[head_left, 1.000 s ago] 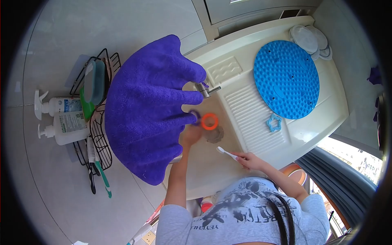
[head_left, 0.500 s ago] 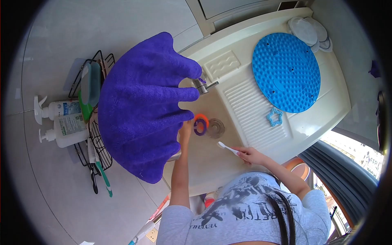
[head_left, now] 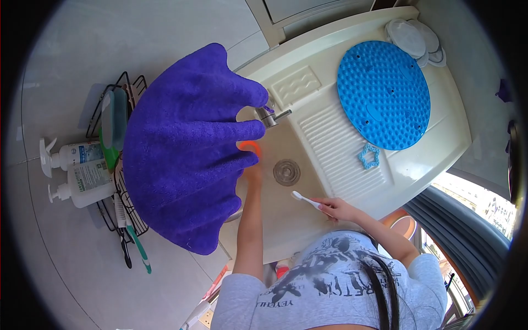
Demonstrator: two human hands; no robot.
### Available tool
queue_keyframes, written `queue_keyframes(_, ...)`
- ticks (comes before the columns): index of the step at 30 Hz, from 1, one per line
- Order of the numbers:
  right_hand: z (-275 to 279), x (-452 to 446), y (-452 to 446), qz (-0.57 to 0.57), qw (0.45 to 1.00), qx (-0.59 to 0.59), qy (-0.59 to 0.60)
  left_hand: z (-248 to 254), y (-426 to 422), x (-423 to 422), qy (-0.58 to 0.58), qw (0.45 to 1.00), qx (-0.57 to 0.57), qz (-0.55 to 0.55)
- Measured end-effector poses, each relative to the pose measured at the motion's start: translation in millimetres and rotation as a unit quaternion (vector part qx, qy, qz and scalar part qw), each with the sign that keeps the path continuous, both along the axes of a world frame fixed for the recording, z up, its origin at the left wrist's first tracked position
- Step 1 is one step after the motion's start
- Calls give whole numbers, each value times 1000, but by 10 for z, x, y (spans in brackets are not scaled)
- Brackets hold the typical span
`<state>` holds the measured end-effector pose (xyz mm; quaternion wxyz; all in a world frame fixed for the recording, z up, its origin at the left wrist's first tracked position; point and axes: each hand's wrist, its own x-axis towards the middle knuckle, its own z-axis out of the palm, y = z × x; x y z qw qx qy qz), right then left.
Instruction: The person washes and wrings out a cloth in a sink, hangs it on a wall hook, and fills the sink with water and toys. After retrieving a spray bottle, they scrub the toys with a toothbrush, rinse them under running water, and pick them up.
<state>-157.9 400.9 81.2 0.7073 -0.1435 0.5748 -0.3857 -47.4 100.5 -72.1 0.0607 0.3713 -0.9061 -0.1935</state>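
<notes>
My left hand [head_left: 252,174] reaches into the beige basin [head_left: 275,220], its fingers hidden behind the purple cloth [head_left: 181,148]. Just beyond it, part of an orange ring [head_left: 251,146] shows between the cloth's folds. Whether the fingers grip the ring is not visible. My right hand [head_left: 335,209] is closed around the handle of a white toothbrush [head_left: 306,199], whose head points left over the basin. Between and beyond the hands lies the round drain [head_left: 286,172]. A metal faucet [head_left: 270,116] sticks out from the cloth's right edge.
A blue bumpy round mat [head_left: 383,94] and a small light-blue star-shaped ring [head_left: 369,157] lie on the ribbed washboard [head_left: 335,148]. White pads [head_left: 408,37] sit in the far right corner. At left, a wire rack [head_left: 132,203] holds brushes, beside pump bottles [head_left: 88,181].
My left hand has shifted away from the drain toward the cloth. The orange ring is now partly covered, and the purple ring is out of sight. My right hand keeps the toothbrush.
</notes>
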Motion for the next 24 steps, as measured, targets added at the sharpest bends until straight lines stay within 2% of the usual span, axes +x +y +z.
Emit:
queue_keyframes(2,12,9,-4,11,1000,5,0,-1,56,25,-15,991,-72,-116)
queue_keyframes(4,1,-12,-21,20,1000,8,0,103,46,115,-53,914,-160,-368)
queue_keyframes(5,-8,-31,-28,19,1000,4,-2,130,-59,64,-42,975,6,-219)
queue_keyframes(6,-12,-28,-20,16,1000,2,-6,463,-165,-127,-29,982,175,-59)
queue_keyframes(8,0,-2,0,14,1000,5,-13,351,-199,-107,-5,973,224,58)
queue_keyframes(9,8,-1,-5,15,1000,8,-13,-122,-181,67,9,994,106,11)
queue_keyframes(11,10,-21,-31,15,1000,8,-12,-415,-36,114,6,994,-17,-110)
queue_keyframes(13,13,-13,-25,12,1000,7,-10,-213,246,-61,-28,966,-23,-255)
queue_keyframes(15,8,-13,-26,13,1000,10,-8,148,214,-219,-190,869,56,-453)
queue_keyframes(17,-2,-25,-19,14,1000,6,-10,228,34,-346,-208,889,188,-364)
queue_keyframes(18,-10,-29,-11,11,1000,0,-13,146,-115,-414,-138,937,271,-172)
queue_keyframes(20,-4,-8,7,8,1000,3,-19,-61,-200,-400,-1,979,197,48)
queue_keyframes(21,6,-14,7,11,1000,9,-18,-153,-194,-376,64,995,46,67)
queue_keyframes(22,15,-13,0,14,1000,15,-18,-236,-181,-341,127,983,-107,84)
queue_keyframes(24,45,-16,6,23,1000,8,-13,-423,152,-232,55,974,-124,-183)
